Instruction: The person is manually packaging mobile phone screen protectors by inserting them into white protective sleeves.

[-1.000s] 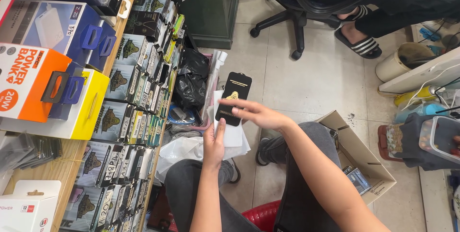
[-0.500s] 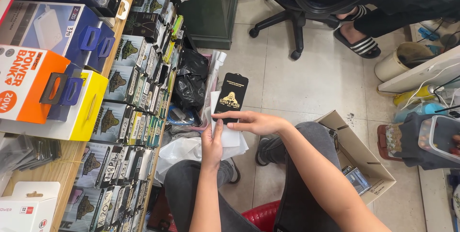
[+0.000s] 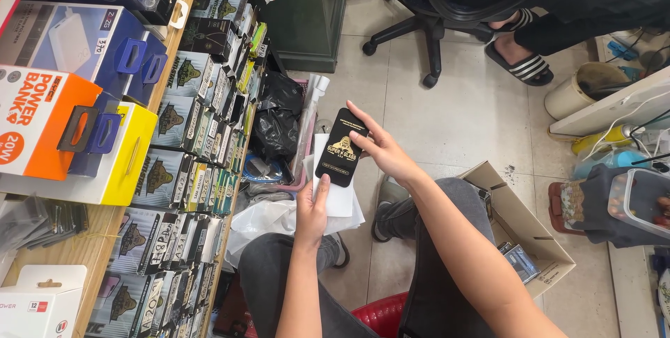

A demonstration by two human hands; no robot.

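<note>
My left hand (image 3: pixel 311 211) holds a stack of white sleeves (image 3: pixel 336 198) from below, thumb up against the bottom of a flat black packet with a gold emblem (image 3: pixel 341 148). My right hand (image 3: pixel 382 147) grips that black packet along its right edge, fingers spread up its side, so both hands are on it. The packet stands upright over the white sleeves, above my knees in dark grey trousers.
Left, a wooden shelf (image 3: pixel 105 223) carries boxed power banks (image 3: pixel 49 118) and rows of small packets (image 3: pixel 202 114). Black bags (image 3: pixel 279 118) lie on the tiled floor. An open cardboard box (image 3: pixel 520 230) sits by my right leg. Another person on an office chair (image 3: pixel 447 3) sits ahead.
My right hand has shifted from lying across the packet's lower part to gripping its right edge. The packet now sits slightly lower and tilted. My left hand has stayed put.
</note>
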